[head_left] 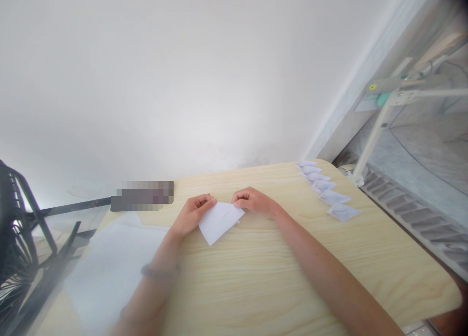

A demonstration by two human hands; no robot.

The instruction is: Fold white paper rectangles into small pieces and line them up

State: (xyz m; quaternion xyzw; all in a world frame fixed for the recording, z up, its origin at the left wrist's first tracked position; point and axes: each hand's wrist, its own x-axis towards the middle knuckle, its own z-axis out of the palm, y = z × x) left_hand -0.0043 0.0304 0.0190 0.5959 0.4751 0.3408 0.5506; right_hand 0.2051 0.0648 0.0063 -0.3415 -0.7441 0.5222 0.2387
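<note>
A folded sheet of white paper is held between my two hands above the middle of the wooden table. My left hand pinches its upper left corner, thumb on top. At the upper right corner, my right hand grips the edge between thumb and fingers. One pointed corner of the paper faces toward me. Along the table's right side stands a row of several folded paper boats, running away toward the wall. Fingers behind the paper are partly hidden.
Large white paper sheets lie at the table's left, partly under my left forearm. A blurred-out dark object sits at the back left edge. The table meets a white wall. A dark chair is at left, a white metal frame at right.
</note>
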